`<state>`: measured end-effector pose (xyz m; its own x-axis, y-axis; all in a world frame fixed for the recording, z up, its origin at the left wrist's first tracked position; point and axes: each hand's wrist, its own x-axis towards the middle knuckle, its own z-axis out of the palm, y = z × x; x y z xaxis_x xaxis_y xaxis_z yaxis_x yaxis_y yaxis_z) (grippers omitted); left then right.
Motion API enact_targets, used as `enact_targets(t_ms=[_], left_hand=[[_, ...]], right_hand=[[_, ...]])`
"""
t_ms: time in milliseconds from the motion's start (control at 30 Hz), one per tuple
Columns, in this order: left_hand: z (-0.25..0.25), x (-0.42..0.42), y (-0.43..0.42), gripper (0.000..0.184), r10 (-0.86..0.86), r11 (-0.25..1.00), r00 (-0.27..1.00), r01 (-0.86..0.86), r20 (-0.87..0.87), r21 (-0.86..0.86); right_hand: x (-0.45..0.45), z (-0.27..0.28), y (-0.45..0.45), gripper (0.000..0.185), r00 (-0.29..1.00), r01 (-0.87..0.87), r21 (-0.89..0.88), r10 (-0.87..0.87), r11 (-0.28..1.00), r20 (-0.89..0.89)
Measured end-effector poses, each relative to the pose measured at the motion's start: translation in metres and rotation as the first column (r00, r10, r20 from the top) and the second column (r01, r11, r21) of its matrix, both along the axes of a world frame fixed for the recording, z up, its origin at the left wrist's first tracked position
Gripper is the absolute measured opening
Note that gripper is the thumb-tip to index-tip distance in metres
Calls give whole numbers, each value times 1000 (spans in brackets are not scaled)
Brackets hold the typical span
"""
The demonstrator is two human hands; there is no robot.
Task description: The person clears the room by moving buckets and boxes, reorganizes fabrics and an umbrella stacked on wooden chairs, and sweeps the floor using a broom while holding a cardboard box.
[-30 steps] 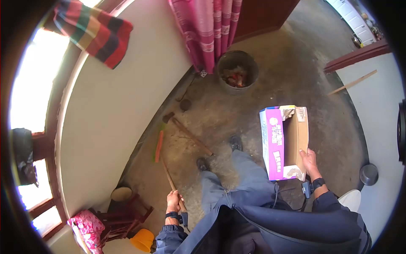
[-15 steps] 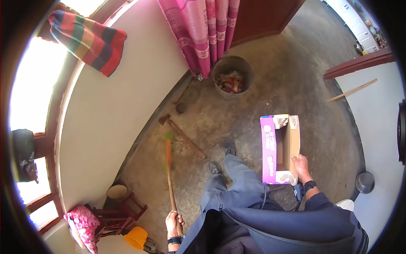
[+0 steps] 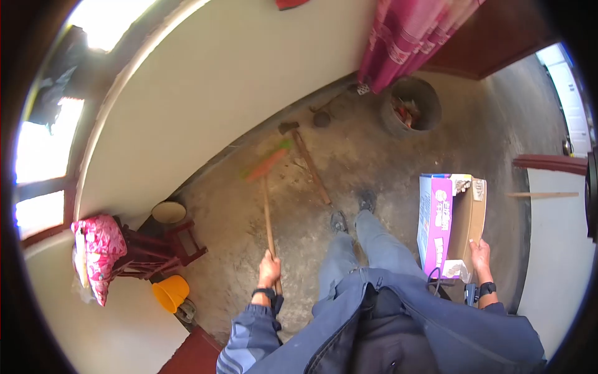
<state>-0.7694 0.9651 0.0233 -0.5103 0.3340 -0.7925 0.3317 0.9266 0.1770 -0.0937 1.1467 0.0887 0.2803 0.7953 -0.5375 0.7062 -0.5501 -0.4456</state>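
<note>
My left hand (image 3: pixel 269 272) is closed round the wooden handle of a broom (image 3: pixel 268 215). The broom's orange and green head (image 3: pixel 268 163) is blurred and lies over the floor, just left of an axe (image 3: pixel 310 167). With my right hand (image 3: pixel 479 254) I grip the near right edge of a purple and blue cardboard box (image 3: pixel 436 218). The box's open side faces up, and its bare brown inside shows. It is held out to the right of my legs.
A metal bucket (image 3: pixel 391 118) with scraps in it stands by the pink curtain (image 3: pixel 398 47). The axe lies on the concrete floor (image 3: pixel 299 249). To the left are a dark red wooden stool (image 3: pixel 184 243) and a yellow helmet-like object (image 3: pixel 171 293). A wooden strip (image 3: pixel 542 195) is at right.
My view has turned, so the room appears shifted. My left hand has moved forward with the broom, whose head now sits farther out and spreads sideways. The box stays in my right hand.
</note>
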Motion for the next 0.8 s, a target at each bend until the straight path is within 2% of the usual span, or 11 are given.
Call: enact_targets(t_ms=[33,67,200,333,467,533,567,633,667,733,800], left_hand=[[-17,0,-40,46,-108,993,992,110,-67,30],[24,13,-35,56,-72,995,997,71,-17,-76],[94,19,-74,61,256,965,953,-262,162,15],[84,33,-60,58,412,894,897,-432,161,115],[49,29,-3,60,161,978,986,-154,-37,140],[50,49,25,60,18,1000,999,-16,-45,26],[44,55,16,60,-42,999,998,41,-38,-5],[47,65,-12,58,-141,983,990,137,-25,-122],[69,69,-36,55,-275,960,959,270,-72,-77],[105,68,-44,54,-211,957,978,207,4,-201],[146,72,-48,56,-37,982,999,42,33,-183]], right_hand=[[1,-6,1,28,1000,25,17,-25,1000,-13],[-3,-6,4,28,998,49,1,-49,999,-40],[-11,-3,-16,28,981,141,-11,-141,990,-130],[0,-17,-19,28,972,169,-5,-167,986,-164],[6,-15,-16,27,986,116,-40,-120,992,-112],[9,-15,18,27,995,73,-81,-79,994,-64],[22,-34,13,27,997,-70,47,71,996,-22],[14,-28,35,27,993,-115,-23,114,993,-38],[15,-17,29,27,992,-125,-34,123,992,-40],[41,-60,30,26,988,-142,-5,142,990,-63],[18,-32,52,26,983,-171,-92,176,981,49]])
